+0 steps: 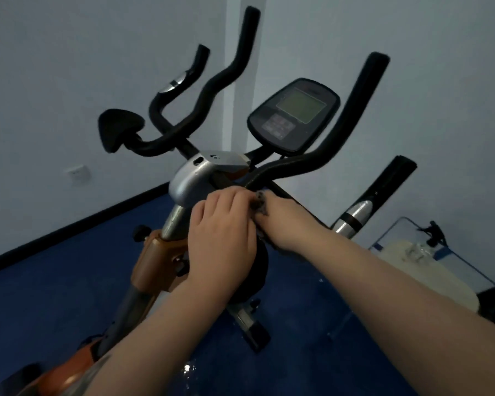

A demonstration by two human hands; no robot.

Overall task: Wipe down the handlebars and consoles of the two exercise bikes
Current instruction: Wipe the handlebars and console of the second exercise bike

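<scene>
At the centre of the view, just below the silver stem cap of the near exercise bike, both hands meet over a dark patterned cloth. The left hand lies knuckles-up with its fingers curled down over the cloth and the bar junction beneath. The right hand, reaching in from five o'clock, grips the cloth against the root of the black handlebar, its fingers mostly hidden behind the cloth and the left hand. That bar climbs toward one o'clock. A second curved black bar rises toward twelve o'clock, and a shorter grip with a chrome sensor plate stands at eleven o'clock.

The console, with a greenish screen and a keypad, sits above the hands at about one o'clock, tilted toward the camera and untouched. At ten o'clock a black saddle-shaped pad is fixed to the bar's end. The orange frame and grey post run down toward seven o'clock. At three o'clock another black grip with a chrome band slants upward; which bike it belongs to cannot be told. Beyond lie a blue floor, pale walls and a white wall socket.
</scene>
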